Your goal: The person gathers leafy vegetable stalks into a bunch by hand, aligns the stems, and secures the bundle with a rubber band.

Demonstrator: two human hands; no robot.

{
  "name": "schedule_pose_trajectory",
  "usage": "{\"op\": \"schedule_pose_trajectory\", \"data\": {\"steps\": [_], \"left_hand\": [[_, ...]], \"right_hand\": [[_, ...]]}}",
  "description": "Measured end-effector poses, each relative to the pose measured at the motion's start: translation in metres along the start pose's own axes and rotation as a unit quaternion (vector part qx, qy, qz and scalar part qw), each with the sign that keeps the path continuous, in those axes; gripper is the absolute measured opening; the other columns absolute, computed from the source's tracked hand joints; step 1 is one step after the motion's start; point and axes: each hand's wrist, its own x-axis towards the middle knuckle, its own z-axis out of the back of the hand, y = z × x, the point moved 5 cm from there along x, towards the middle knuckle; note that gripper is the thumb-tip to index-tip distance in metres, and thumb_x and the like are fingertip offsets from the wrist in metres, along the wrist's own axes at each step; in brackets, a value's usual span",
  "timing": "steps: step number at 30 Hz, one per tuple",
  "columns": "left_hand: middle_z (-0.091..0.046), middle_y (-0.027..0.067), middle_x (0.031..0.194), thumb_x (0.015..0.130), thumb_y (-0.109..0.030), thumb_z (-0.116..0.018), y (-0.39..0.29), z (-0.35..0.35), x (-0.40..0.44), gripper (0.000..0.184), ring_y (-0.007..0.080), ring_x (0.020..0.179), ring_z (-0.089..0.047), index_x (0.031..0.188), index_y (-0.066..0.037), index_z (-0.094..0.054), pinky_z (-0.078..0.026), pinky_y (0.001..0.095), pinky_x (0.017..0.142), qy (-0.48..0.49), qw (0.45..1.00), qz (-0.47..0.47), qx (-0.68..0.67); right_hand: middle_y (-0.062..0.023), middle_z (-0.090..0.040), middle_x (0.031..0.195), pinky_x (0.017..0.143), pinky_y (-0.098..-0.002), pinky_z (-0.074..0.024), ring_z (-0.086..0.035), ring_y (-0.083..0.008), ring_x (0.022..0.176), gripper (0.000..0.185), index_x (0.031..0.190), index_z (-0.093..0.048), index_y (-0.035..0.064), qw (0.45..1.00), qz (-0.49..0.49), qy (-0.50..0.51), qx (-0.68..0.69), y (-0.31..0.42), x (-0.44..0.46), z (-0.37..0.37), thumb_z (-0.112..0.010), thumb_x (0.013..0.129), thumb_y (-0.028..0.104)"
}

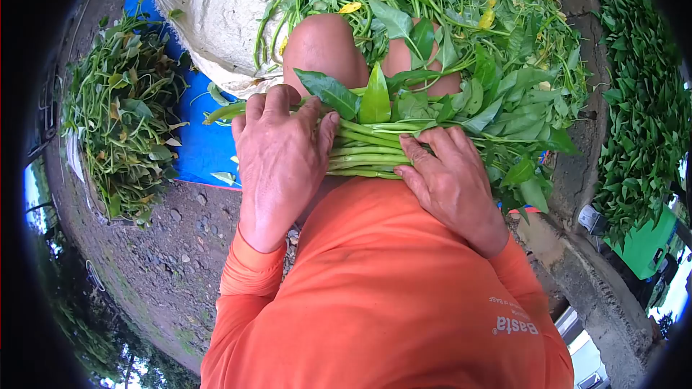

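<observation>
A bundle of green leafy stems [367,150] lies across my lap, its cut ends to the left and its leaves to the right. My left hand [285,148] is wrapped over the stem ends, fingers curled around them. Further along the same bundle, my right hand [447,173] grips the stems where the leaves begin, thumb and fingers bent over them. One broad upright leaf [375,97] stands between the hands, near my bare knees [324,47]. The undersides of both hands are hidden.
Loose greens [526,36] are heaped beyond my knees, beside a whitish sack [216,14] on a blue sheet [198,151]. Another pile of greens [122,115] sits at the left. Dense leaves [645,101] and a concrete edge [591,281] are at the right.
</observation>
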Motion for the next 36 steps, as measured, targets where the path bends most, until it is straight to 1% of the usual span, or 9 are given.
{"op": "schedule_pose_trajectory", "data": {"steps": [6,13,16,21,24,27,30,33,36], "left_hand": [[-0.07,0.0115,0.117,0.101,-0.04,-0.074,-0.017,-0.012,0.0,0.034,0.0326,0.118,-0.062,0.115,-0.011,-0.084,-0.038,0.053,0.113,-0.014,0.995,-0.098,0.007],[-0.07,0.0123,0.117,0.102,-0.033,-0.072,-0.027,-0.036,-0.002,0.04,0.0335,0.114,-0.063,0.133,-0.009,-0.077,-0.045,0.0497,0.102,0.013,0.967,-0.219,-0.13],[-0.072,0.0107,0.118,0.097,-0.027,-0.072,-0.024,-0.046,-0.006,0.032,0.0328,0.116,-0.064,0.124,-0.01,-0.077,-0.044,0.0531,0.105,0.036,0.966,-0.217,-0.131],[-0.073,0.0117,0.115,0.093,-0.023,-0.074,-0.027,-0.053,-0.014,0.031,0.0317,0.12,-0.065,0.12,-0.006,-0.074,-0.04,0.0623,0.11,0.035,0.958,-0.259,-0.117],[-0.072,0.014,0.127,0.096,-0.023,-0.077,-0.027,-0.042,-0.016,0.033,0.0347,0.122,-0.065,0.123,-0.004,-0.072,-0.043,0.0532,0.114,0.002,0.955,-0.251,-0.156],[-0.074,0.019,0.122,0.097,-0.027,-0.077,-0.022,-0.033,-0.004,0.034,0.0382,0.117,-0.068,0.118,0.0,-0.073,-0.051,0.0491,0.103,0.045,0.927,-0.167,-0.332],[-0.076,0.0233,0.115,0.105,-0.039,-0.07,-0.031,-0.024,0.041,0.042,0.0418,0.114,-0.069,0.117,0.001,-0.075,-0.055,0.0476,0.094,0.018,0.979,-0.101,-0.175],[-0.077,0.0239,0.113,0.113,-0.053,-0.054,-0.054,-0.05,0.098,0.056,0.0418,0.109,-0.07,0.116,-0.002,-0.077,-0.054,0.0505,0.09,0.311,0.947,-0.079,0.006],[-0.068,0.0227,0.129,0.113,-0.056,-0.05,-0.055,-0.078,0.115,0.059,0.0373,0.118,-0.067,0.134,-0.002,-0.059,-0.049,0.0474,0.102,0.403,0.884,-0.111,-0.209]], "right_hand": [[-0.0107,-0.066,0.116,0.094,-0.0443,-0.0528,-0.061,-0.031,0.106,0.043,0.126,-0.076,-0.001,1.0,-0.002,-0.002,0.025,0.002,-0.003,0.004,-0.083,0.089,0.017],[-0.0149,-0.066,0.117,0.096,-0.0458,-0.0534,-0.062,-0.0343,0.111,0.043,0.128,-0.073,-0.002,0.999,0.008,-0.013,0.05,0.01,-0.001,0.02,-0.082,0.09,0.015],[-0.0124,-0.067,0.125,0.107,-0.0475,-0.0491,-0.061,-0.0333,0.124,0.05,0.138,-0.066,0.0029,0.987,0.103,-0.036,0.119,0.034,0.022,0.024,-0.078,0.091,0.014],[-0.0112,-0.071,0.133,0.119,-0.0502,-0.0405,-0.062,-0.0316,0.13,0.05,0.145,-0.067,0.0082,0.99,0.139,0.018,-0.031,0.008,0.041,0.01,-0.076,0.098,0.023],[-0.0061,-0.073,0.115,0.102,-0.0454,-0.0465,-0.066,-0.0261,0.116,0.036,0.13,-0.074,0.0099,0.995,0.094,0.034,-0.031,-0.007,0.031,0.012,-0.075,0.099,0.026],[-0.0072,-0.073,0.112,0.088,-0.0439,-0.049,-0.067,-0.0257,0.11,0.025,0.116,-0.078,0.0066,0.996,0.082,-0.017,-0.013,-0.012,0.023,0.009,-0.074,0.099,0.024],[-0.0102,-0.075,0.107,0.085,-0.0467,-0.0522,-0.069,-0.0297,0.104,0.022,0.111,-0.079,0.0038,0.995,0.051,-0.072,0.035,-0.012,0.014,0.001,-0.074,0.1,0.022],[-0.0145,-0.075,0.101,0.084,-0.0487,-0.0552,-0.07,-0.0351,0.096,0.02,0.104,-0.079,0.0011,0.99,0.032,-0.09,0.106,-0.014,0.016,0.003,-0.072,0.1,0.02],[-0.0195,-0.074,0.097,0.085,-0.05,-0.0569,-0.07,-0.0401,0.091,0.019,0.098,-0.079,-0.0009,0.983,-0.034,-0.082,0.158,-0.018,0.015,0.012,-0.071,0.098,0.017]]}}
